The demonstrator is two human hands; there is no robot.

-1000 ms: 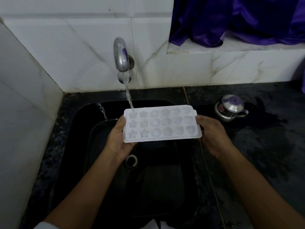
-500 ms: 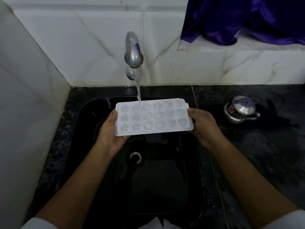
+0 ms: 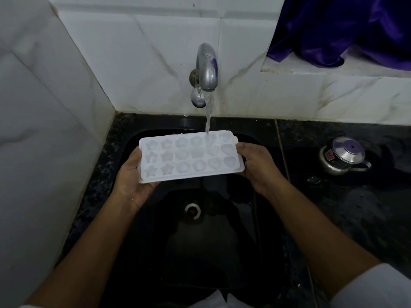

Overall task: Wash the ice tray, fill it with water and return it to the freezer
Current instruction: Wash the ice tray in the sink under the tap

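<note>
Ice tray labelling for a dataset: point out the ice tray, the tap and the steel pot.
ice tray (image 3: pixel 191 156), head view, middle of its moulded top face.
tap (image 3: pixel 207 66), head view, curved metal spout.
steel pot (image 3: pixel 347 150), head view, its shiny lid.

Over the sink (image 3: pixel 270 218) the ice tray (image 3: pixel 189 156) spans most of the basin, left hand (image 3: pixel 131 176) and right hand (image 3: pixel 258 167) gripping its ends. The tap (image 3: pixel 208 70) juts from the back wall (image 3: pixel 144 63) just above the tray's far edge, with water (image 3: pixel 208 116) dropping between them, so it's tight there. On the left, the side wall (image 3: pixel 44 152) crowds in, leaving a narrow strip of worktop (image 3: pixel 355 218). On the right there's open worktop, and a steel pot (image 3: pixel 343 155) stands well apart from the right hand. Beneath the tray, the basin lies open down to the drain (image 3: pixel 192 211).
</note>
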